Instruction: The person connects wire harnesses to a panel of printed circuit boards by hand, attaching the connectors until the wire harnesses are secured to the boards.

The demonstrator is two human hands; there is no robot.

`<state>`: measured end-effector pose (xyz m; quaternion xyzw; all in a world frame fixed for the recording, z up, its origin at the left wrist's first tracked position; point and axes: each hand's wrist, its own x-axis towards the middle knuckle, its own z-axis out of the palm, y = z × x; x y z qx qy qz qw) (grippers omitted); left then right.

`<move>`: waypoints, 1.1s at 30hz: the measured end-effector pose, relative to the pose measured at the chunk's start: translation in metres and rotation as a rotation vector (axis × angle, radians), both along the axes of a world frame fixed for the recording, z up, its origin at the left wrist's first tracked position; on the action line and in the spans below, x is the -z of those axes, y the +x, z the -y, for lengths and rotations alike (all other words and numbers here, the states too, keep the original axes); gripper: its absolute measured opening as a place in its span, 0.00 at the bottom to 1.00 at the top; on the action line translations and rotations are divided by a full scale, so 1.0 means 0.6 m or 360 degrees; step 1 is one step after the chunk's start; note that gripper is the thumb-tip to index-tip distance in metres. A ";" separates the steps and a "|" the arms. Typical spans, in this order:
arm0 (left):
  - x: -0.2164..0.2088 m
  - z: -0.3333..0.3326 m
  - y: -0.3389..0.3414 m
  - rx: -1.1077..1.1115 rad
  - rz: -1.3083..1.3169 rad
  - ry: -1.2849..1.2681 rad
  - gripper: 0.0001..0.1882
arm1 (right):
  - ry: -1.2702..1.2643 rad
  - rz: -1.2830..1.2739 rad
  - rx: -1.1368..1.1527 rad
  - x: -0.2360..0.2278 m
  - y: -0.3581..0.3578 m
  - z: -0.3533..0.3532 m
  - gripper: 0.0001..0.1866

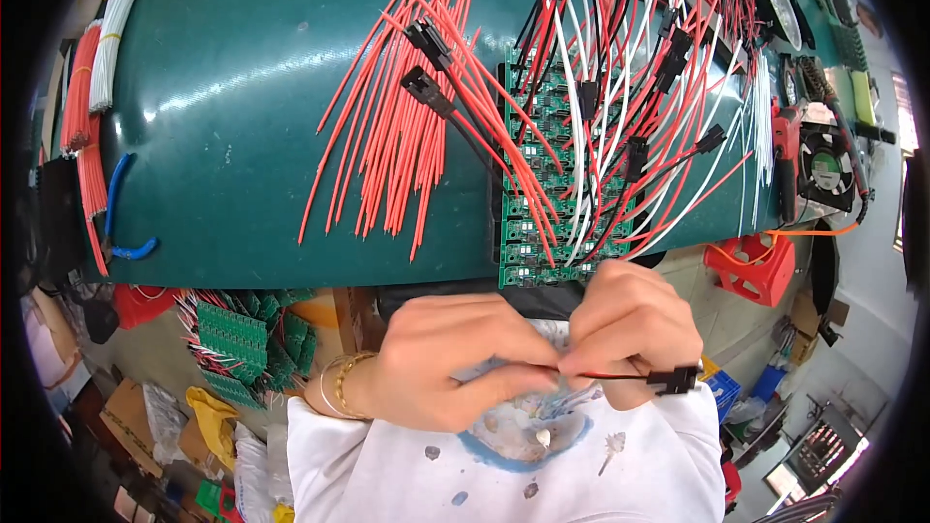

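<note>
In front of my chest, my left hand [460, 358] and my right hand [635, 324] meet with their fingertips pinched together. Between them is a short red and black wire lead, ending in a black plug connector [673, 380] that sticks out below my right hand. The wires' far ends are hidden in my fingers. Just beyond my hands, at the table edge, lies a panel of green circuit boards [523, 230] with red, white and black wires attached. Two black connectors [426, 87] on leads rest at its left side. Next to them is a spread of loose red wires [407, 145].
Bundles of red wires [79, 97] and white wires [113, 44] lie at the table's left, near blue-handled pliers [118, 203]. A small black fan [825, 163] stands at the right. Below the table are a red stool [751, 271] and stacked green boards [232, 339].
</note>
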<state>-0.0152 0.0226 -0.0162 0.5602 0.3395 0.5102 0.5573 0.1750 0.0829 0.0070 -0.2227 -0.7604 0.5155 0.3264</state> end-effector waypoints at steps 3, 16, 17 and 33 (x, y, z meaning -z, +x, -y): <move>0.025 0.008 0.011 -0.0595 -0.0636 0.0738 0.14 | 0.0540 0.0418 -0.0053 -0.016 -0.006 -0.001 0.15; 0.046 -0.010 -0.004 -0.0849 -0.1099 0.0870 0.17 | 0.1239 0.0356 0.0410 0.037 -0.017 -0.004 0.18; 0.049 -0.010 -0.002 -0.0855 -0.1056 0.0843 0.18 | 0.1239 0.0358 0.0419 0.038 -0.018 -0.004 0.18; 0.029 -0.033 0.006 -0.0833 -0.0702 0.0405 0.15 | 0.1144 0.0554 0.0591 0.014 -0.051 -0.003 0.19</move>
